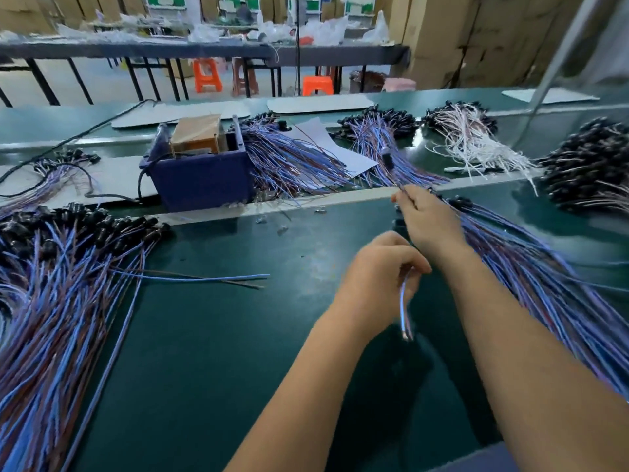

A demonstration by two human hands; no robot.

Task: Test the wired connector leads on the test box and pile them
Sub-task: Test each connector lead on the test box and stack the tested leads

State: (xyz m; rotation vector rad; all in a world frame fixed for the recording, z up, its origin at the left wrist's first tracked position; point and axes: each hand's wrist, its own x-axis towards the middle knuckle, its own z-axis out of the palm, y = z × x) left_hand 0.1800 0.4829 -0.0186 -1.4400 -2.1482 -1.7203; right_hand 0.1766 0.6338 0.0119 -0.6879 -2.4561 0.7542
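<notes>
At the surface's (pixel 238 335) middle | left hand (pixel 377 277) clenched around a blue lead (pixel 405 308), ends hanging, probably ready for the test box (pixel 200 178) at far left | right hand (pixel 425 219) pinched a lead from right pile (pixel 531 277) | tested pile (pixel 58 284) at left edge | workshop room, orange stools (pixel 207 74) behind.

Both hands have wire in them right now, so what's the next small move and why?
Probably carry the lead in the left hand over to the blue test box. Its bare ends hang free, the box lies ahead to the left, and the right hand is only pinching a wire at the right-hand pile.
</notes>
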